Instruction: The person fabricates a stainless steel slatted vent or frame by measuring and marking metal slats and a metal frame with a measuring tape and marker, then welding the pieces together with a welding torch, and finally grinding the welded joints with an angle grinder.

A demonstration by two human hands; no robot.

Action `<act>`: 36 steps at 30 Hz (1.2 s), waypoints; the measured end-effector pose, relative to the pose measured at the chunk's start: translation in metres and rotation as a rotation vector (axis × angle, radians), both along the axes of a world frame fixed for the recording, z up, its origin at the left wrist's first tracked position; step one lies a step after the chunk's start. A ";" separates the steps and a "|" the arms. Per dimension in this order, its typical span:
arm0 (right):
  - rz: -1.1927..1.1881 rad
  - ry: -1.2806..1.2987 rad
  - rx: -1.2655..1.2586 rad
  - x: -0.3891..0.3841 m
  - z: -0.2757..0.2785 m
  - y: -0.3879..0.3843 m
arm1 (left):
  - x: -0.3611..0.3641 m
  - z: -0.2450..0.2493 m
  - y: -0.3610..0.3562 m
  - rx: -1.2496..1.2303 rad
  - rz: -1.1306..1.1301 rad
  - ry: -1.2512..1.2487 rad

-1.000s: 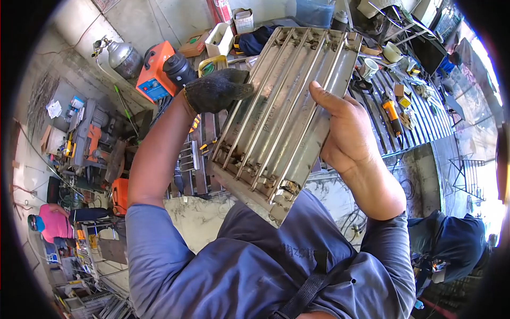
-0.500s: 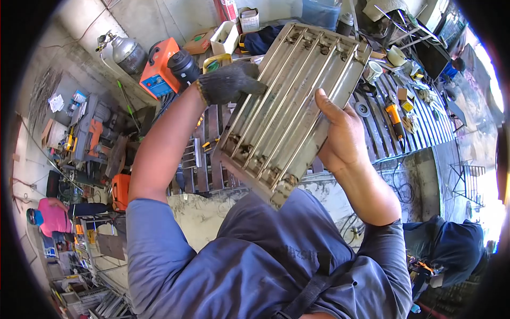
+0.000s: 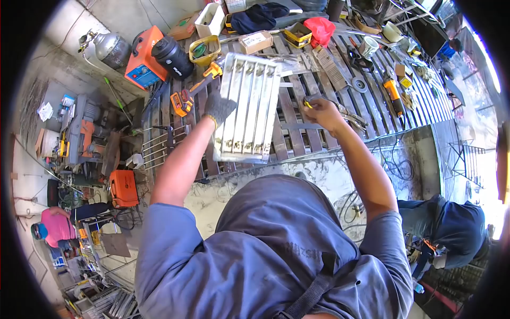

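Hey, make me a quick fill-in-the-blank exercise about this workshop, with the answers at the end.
The metal panel is held by the person's ____ hand, which wears a dark glove.
The right hand pinches a small item showing a bright ____ part.
The black bottle stands beside a machine whose casing is mostly ____.

Missing words: left; yellow; orange.

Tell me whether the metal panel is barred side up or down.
The metal panel is barred side up: its parallel rods face the camera, and the gloved left hand is at its edge.
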State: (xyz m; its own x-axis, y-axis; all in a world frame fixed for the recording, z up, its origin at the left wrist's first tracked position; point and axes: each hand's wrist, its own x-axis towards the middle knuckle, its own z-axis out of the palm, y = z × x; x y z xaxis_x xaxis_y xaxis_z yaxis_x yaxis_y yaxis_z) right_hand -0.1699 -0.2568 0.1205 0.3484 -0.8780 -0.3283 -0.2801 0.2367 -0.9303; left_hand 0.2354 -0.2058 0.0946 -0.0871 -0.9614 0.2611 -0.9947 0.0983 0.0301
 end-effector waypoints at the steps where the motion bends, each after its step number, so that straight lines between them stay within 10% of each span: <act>1: 0.038 0.072 -0.040 -0.021 -0.006 0.005 | 0.021 -0.034 0.003 0.266 -0.165 -0.466; 3: 0.073 0.100 -0.067 -0.067 -0.039 0.015 | 0.031 -0.075 0.029 0.252 -0.072 -0.357; 8: 0.065 0.325 -0.010 -0.130 -0.065 0.055 | 0.027 -0.128 0.072 0.329 0.750 0.874; 15: -0.007 0.589 -0.352 -0.100 -0.113 0.074 | -0.016 -0.117 0.097 0.373 0.890 1.154; 26: 0.327 0.837 -0.795 -0.042 -0.129 0.037 | -0.023 -0.123 0.080 0.354 0.839 1.000; 33: 0.382 0.933 -1.027 -0.055 -0.141 0.034 | 0.011 -0.145 0.052 0.728 0.360 0.249; 36: 0.379 1.003 -1.074 -0.060 -0.148 0.030 | -0.035 -0.069 0.033 1.060 0.400 0.216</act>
